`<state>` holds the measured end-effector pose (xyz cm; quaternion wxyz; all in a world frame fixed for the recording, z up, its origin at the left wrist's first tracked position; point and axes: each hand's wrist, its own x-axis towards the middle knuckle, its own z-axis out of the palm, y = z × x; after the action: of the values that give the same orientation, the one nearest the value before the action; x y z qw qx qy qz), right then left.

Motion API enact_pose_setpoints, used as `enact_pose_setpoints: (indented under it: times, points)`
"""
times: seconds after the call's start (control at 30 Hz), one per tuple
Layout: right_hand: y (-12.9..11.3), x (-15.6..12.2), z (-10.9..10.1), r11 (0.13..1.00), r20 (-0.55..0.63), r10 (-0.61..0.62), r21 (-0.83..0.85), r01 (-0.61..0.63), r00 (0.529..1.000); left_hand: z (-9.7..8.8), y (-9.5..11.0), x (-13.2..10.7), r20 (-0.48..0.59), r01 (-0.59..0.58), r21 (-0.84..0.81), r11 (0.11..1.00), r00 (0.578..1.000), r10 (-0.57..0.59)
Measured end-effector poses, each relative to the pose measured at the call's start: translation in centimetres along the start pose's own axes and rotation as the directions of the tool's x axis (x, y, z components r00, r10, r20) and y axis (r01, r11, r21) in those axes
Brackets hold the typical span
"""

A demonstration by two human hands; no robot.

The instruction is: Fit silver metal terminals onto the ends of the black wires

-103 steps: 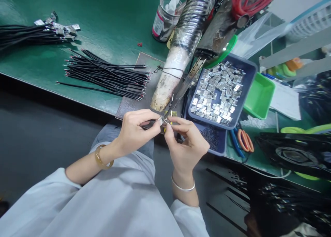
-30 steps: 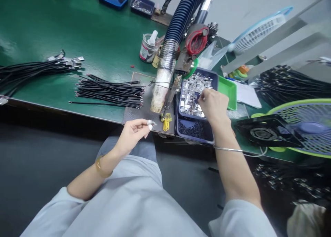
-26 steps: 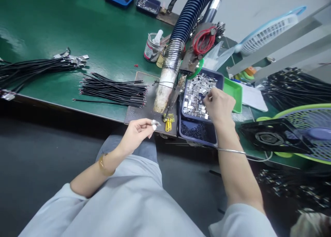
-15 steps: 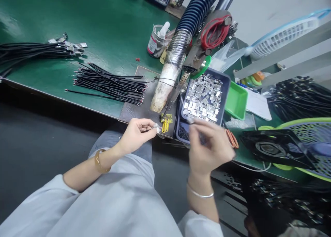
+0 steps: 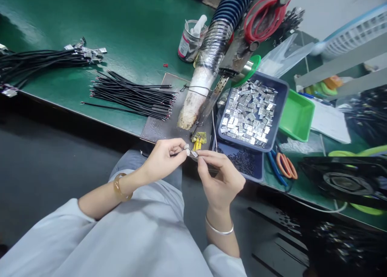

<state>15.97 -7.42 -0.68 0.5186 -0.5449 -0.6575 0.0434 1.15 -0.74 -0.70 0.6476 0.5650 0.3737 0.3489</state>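
My left hand [image 5: 165,158] is closed, its fingertips pinching what looks like a thin black cable [image 5: 176,153], most of it hidden by the fingers. White covers sit on those fingertips. Facing it, my right hand [image 5: 222,176] pinches a small silver metal connector [image 5: 194,153] close to the left fingertips. Whether cable and connector touch I cannot make out. Just beyond them, at the bench edge, is a yellow fixture [image 5: 198,142], below the slanted soldering iron [image 5: 208,107]. A row of black cables [image 5: 130,93] with stripped ends lies to the left.
A taped hose [image 5: 196,93] hangs over the work board. On the right, a tray of silver connectors [image 5: 248,115] overlaps a tray of small black parts [image 5: 244,162]. Orange-handled scissors [image 5: 286,166], a green tray [image 5: 298,115] and a plastic jar [image 5: 190,43] stand around.
My right hand has moved left from beside the connector tray to meet my left hand, bringing the metal connector to its fingertips. The view has shifted slightly; my left hand stays nearly in place.
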Motion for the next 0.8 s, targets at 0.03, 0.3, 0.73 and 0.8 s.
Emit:
enact_pose_setpoints:
  times: [0.03,0.3,0.73,0.8]
  points:
    - [0.1,-0.1,0.1,1.0,0.006,-0.001,-0.003,0.001,1.0,0.0,-0.1,0.1,0.013,0.027,-0.049,0.998,1.0,-0.027]
    - [0.3,-0.5,0.8,0.994,-0.142,-0.094,-0.075,0.085,0.985,-0.2,0.0,0.2,0.027,0.113,-0.196,0.974,0.994,-0.11]
    - [0.2,-0.6,1.1,0.984,-0.08,0.095,0.16,-0.082,0.992,-0.2,0.7,0.5,0.101,0.167,-0.179,0.97,0.983,-0.151]
    - [-0.2,-0.4,1.0,0.971,-0.072,0.154,0.197,-0.138,0.985,-0.4,0.4,0.3,0.122,0.178,-0.175,0.968,0.98,-0.158]
